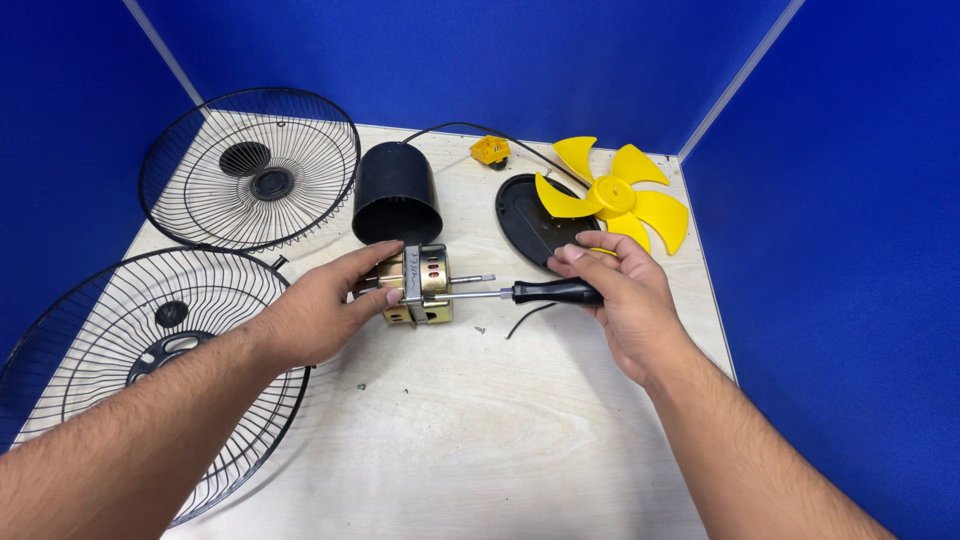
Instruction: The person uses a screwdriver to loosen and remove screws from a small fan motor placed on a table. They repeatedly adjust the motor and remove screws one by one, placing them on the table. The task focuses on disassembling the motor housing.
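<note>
The fan motor (pixel 418 285) sits on the wooden table (pixel 480 430), and your left hand (pixel 320 310) is wrapped around it. Your right hand (pixel 610 285) grips the screwdriver (pixel 525 293), tip at the motor's side. You look busy with a screw; keep the tip straight.

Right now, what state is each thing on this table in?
Fan motor: bare, on its side, gripped by left hand.
Screwdriver: held by right hand, tip at the motor.
Yellow blade: detached, lying flat.
Black housing: removed, open end facing the camera.
Two wire guards: separated.
</note>
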